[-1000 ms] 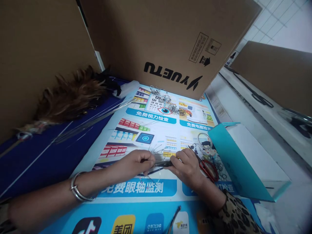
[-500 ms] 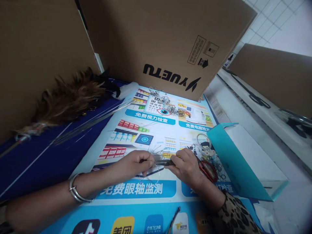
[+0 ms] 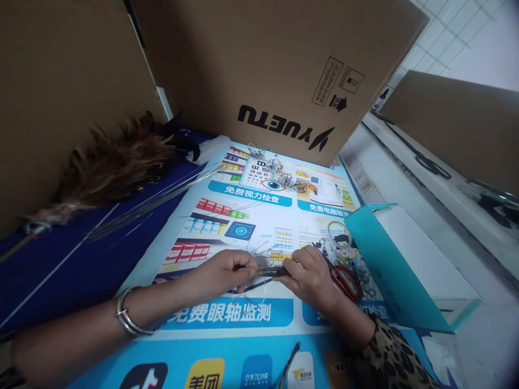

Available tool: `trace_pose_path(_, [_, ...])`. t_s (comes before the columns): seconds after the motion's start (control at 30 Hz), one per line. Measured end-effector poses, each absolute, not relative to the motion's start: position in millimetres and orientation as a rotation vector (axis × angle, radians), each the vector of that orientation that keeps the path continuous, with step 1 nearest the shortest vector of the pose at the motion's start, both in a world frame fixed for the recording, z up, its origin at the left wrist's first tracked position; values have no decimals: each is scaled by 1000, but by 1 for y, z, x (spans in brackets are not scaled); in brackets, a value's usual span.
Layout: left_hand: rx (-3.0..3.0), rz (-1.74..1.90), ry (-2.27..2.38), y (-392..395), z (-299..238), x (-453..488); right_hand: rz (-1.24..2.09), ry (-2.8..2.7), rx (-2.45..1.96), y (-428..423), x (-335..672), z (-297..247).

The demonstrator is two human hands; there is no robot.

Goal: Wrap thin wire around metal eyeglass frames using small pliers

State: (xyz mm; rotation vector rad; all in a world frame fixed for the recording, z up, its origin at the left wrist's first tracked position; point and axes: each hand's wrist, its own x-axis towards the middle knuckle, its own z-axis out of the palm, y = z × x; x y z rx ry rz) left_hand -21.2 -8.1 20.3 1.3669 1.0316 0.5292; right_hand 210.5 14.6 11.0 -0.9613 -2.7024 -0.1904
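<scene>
A big brown box (image 3: pixel 284 59) stands like a wall at the back of the table, its letters upside down. A blue-green box (image 3: pixel 387 275), open with a white inside, sits to the right. Scissors (image 3: pixel 349 282) with red handles lie close beside the right hand (image 3: pixel 308 274), with small wire rings about them. That hand is wrapped around dark pliers (image 3: pixel 272 272), which point left over the middle of the poster (image 3: pixel 227 341). The left hand (image 3: pixel 237 269) pinches thin wire (image 3: pixel 265 292) at their tip; its fingers hide most of it.

Far off to the left, a fluffy brown feather duster (image 3: pixel 113 159) lies on smooth blue cloth (image 3: pixel 65 270). Long, straight, shiny rods (image 3: pixel 162 200) lie near it. Curly, tangled wire balls (image 3: pixel 286 181) sit by the big box. The poster is flat, with bright pictures. A round, shiny bracelet (image 3: pixel 126 319) circles the left wrist.
</scene>
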Motion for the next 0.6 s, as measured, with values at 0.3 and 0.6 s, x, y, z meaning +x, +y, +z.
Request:
trace_pose_path(0.3, [1442,524,1021,-8,17,-23,-244,-2763,-883,18,211,14])
trace_pose_path(0.6, [1521,481,1015,-6,17,-22,-285,-2798,-803,19,210,16])
